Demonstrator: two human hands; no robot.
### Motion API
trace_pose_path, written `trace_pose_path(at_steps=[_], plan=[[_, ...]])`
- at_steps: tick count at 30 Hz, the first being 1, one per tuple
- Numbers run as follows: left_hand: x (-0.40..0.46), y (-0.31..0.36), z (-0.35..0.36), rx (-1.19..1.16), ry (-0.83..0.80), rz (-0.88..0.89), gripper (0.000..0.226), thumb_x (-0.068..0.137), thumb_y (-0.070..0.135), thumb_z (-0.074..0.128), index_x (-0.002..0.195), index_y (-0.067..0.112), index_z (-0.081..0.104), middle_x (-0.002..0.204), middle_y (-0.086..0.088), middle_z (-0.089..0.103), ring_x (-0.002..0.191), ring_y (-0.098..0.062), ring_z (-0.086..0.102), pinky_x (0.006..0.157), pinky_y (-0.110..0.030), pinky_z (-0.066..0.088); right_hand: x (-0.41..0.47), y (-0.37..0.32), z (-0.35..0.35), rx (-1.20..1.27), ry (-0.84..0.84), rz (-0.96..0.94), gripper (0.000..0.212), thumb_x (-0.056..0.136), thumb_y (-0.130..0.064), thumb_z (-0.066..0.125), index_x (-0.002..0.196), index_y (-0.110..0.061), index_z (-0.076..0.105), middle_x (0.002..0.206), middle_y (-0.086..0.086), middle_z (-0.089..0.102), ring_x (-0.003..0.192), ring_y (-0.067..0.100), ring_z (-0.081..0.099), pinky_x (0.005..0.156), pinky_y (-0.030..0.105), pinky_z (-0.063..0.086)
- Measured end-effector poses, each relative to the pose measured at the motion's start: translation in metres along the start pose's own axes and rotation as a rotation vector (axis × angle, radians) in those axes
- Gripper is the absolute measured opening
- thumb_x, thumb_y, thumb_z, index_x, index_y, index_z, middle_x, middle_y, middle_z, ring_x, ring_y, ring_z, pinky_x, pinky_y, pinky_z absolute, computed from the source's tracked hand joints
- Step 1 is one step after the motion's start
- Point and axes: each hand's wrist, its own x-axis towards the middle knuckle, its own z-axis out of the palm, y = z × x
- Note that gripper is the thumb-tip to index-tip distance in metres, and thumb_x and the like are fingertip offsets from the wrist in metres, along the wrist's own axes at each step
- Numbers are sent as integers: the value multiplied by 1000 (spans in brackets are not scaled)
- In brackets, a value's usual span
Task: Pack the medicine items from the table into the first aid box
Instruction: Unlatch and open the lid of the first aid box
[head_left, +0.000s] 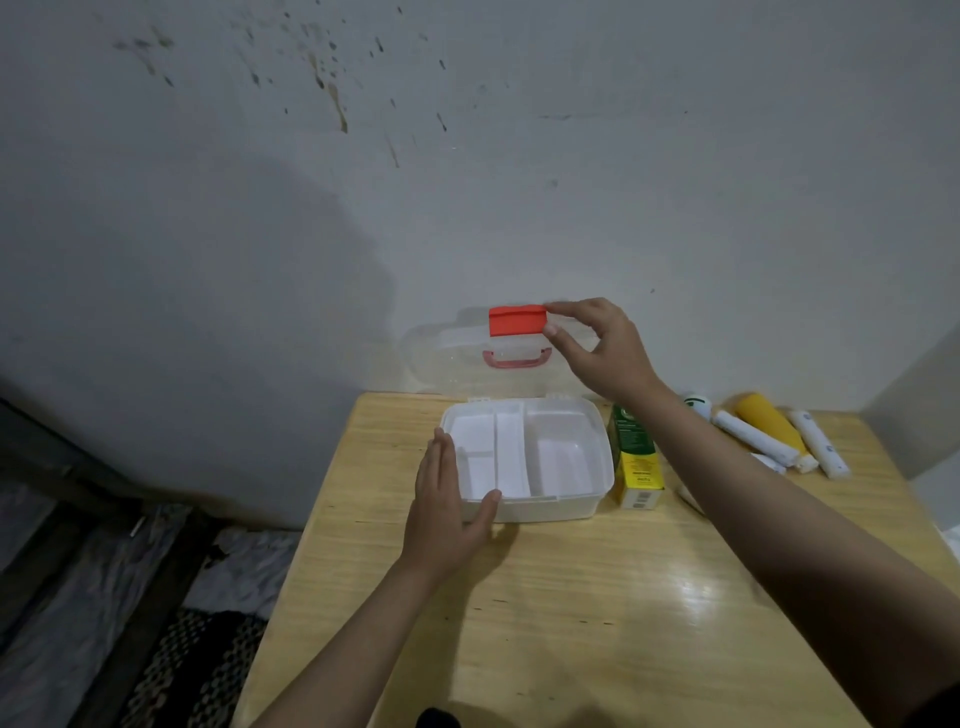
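Observation:
The white first aid box (597, 447) stands open on the wooden table, its divided white tray bare. Its clear lid (441, 358) is tipped back upright against the wall, with a red handle (517, 359) and a red latch (518, 320) at the top. My right hand (597, 345) pinches the latch's right end between thumb and fingers. My left hand (447, 499) rests flat against the box's left front corner, fingers together. A green and yellow carton (636, 457) lies just right of the box. Further right lie several tubes, white ones (753, 436) and a yellow one (766, 418).
The wooden table (571, 597) stands against a stained grey wall (467, 156). Its left edge drops to a dark floor with a patterned mat (182, 670). A bare stretch of tabletop lies in front of the box.

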Motion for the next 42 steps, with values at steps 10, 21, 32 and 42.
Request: trace_pose_path(at_steps=[10, 21, 32, 42], plan=[[6, -11, -13, -57, -70, 23, 96, 79, 60, 48, 151, 20, -1, 157, 15, -8, 146, -6, -5, 118, -32, 15, 22, 18, 16, -34, 69, 169, 33, 90, -45, 52, 114, -26, 65, 116, 8, 61, 116, 25, 49, 96, 31, 39], [4, -11, -12, -96, -61, -1, 101, 83, 49, 62, 151, 19, -6, 158, 11, -17, 144, -2, -11, 110, -20, 13, -4, 8, 21, 36, 223, 181, 50, 93, -30, 55, 137, -12, 43, 146, 12, 39, 138, 23, 34, 112, 33, 30], [4, -13, -9, -81, -24, -4, 101, 81, 50, 64, 152, 14, 2, 160, 6, -7, 147, -10, -1, 110, -24, 15, -110, 43, -10, -290, 62, 309, 37, 87, -19, 58, 123, -12, 56, 114, 15, 62, 105, 29, 59, 85, 36, 48], [3, -14, -10, -57, -35, -39, 104, 79, 55, 63, 152, 15, 1, 161, 4, -5, 147, -12, -1, 110, -25, 12, -157, 59, 22, -554, 53, 538, 37, 84, -27, 62, 119, -14, 61, 108, 19, 62, 94, 34, 60, 72, 39, 51]])
